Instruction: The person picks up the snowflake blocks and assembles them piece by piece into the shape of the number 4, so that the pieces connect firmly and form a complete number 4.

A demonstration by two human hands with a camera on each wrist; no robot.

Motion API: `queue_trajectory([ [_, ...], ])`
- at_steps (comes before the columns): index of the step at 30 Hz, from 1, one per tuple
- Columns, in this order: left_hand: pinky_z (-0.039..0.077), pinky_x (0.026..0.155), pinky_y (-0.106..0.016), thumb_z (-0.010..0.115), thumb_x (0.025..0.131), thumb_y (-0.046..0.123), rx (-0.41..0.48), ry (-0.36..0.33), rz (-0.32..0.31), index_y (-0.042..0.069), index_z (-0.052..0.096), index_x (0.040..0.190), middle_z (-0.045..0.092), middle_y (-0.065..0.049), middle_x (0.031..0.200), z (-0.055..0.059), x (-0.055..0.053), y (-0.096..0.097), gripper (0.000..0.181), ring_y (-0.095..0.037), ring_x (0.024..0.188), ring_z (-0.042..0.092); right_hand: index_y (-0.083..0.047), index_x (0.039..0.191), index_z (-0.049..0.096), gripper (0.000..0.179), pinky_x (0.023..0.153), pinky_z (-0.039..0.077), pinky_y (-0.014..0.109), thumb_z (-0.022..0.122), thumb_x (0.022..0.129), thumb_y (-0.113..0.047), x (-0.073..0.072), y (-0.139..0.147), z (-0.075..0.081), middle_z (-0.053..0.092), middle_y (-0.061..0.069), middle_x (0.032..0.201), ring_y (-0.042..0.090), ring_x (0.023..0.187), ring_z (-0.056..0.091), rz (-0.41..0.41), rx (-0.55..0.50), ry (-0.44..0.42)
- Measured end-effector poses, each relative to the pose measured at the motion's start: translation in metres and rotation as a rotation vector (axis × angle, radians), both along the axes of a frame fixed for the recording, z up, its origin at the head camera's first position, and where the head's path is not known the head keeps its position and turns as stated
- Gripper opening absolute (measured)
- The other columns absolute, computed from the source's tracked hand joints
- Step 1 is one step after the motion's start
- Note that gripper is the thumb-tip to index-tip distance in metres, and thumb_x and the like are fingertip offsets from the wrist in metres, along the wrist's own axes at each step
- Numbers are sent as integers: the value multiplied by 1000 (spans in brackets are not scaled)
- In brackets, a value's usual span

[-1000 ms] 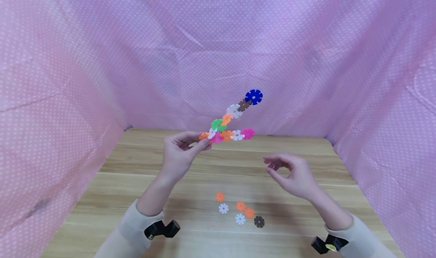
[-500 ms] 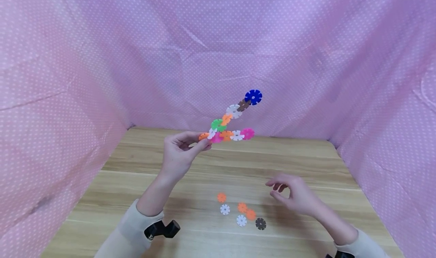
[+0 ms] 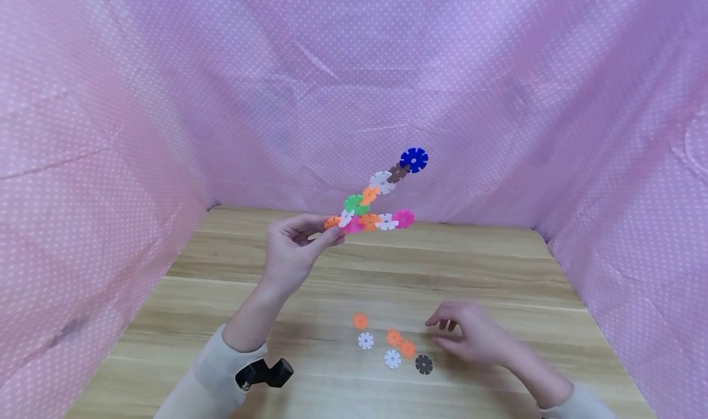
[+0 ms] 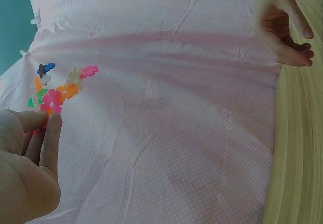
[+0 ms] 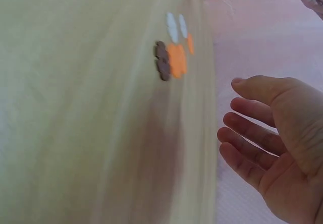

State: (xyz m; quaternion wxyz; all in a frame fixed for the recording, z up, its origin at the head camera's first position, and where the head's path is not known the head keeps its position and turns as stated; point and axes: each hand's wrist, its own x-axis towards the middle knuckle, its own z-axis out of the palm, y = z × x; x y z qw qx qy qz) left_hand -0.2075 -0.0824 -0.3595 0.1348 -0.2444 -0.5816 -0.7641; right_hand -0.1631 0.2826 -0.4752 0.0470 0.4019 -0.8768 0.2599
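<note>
My left hand (image 3: 293,250) pinches a branching chain of slotted plastic discs at its lower left end, above the table. One branch rises through a green disc (image 3: 356,204), a white one and a brown one to a dark blue disc (image 3: 413,160) at the tip. The shorter branch runs right through orange and white to a pink disc (image 3: 404,219). My right hand (image 3: 470,336) hovers with nothing in it, fingers and thumb apart, just right of the loose discs. Nearest to it lie a dark brown disc (image 3: 423,364) and an orange disc (image 3: 407,349).
Other loose discs lie on the wooden table (image 3: 221,296): a white disc (image 3: 365,341), another white disc (image 3: 393,359) and an orange disc (image 3: 360,321). Pink dotted cloth (image 3: 354,99) hangs behind the table and along both sides.
My right hand has come down and toward me, closer to the loose discs on the table. The left hand holds the disc chain in nearly the same place.
</note>
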Motion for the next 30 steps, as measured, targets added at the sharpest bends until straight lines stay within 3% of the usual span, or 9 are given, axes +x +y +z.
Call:
queue_trajectory([
  [6, 70, 79, -36, 77, 88, -15, -10, -4, -2, -25, 68, 106, 81, 6, 93, -2, 1, 1, 23, -10, 80, 79, -15, 109, 78, 26, 69, 58, 17, 89, 87, -22, 13, -8, -11, 72, -10, 95, -1, 83, 62, -39, 79, -186],
  [10, 70, 79, -37, 76, 88, -15, -8, -9, -6, -25, 67, 107, 81, 5, 94, -3, 1, 1, 23, -10, 81, 80, -15, 111, 78, 29, 66, 53, 14, 89, 87, -25, 17, -14, -17, 65, -13, 91, -3, 80, 55, -74, 110, -296],
  [15, 71, 79, -37, 76, 88, -15, -3, -7, -8, -24, 68, 107, 82, 5, 95, -4, 0, 2, 22, -11, 81, 80, -13, 111, 78, 25, 63, 52, 12, 86, 89, -18, 17, -17, -25, 64, -13, 92, -5, 78, 54, -97, 132, -281],
  [23, 71, 79, -38, 75, 87, -18, 1, -6, -7, -22, 70, 106, 82, 5, 95, -2, 5, 7, 20, -10, 83, 79, -12, 111, 79, 23, 65, 55, 13, 86, 89, -16, 19, -14, -26, 66, -10, 98, -4, 80, 55, -89, 131, -289],
  [30, 71, 79, -38, 74, 87, -19, 2, -11, -6, -25, 68, 106, 82, 6, 95, -1, 11, 13, 21, -10, 84, 79, -16, 103, 75, 20, 69, 58, 15, 84, 89, -6, 18, -12, -25, 67, -10, 97, -4, 85, 57, -86, 61, -319],
])
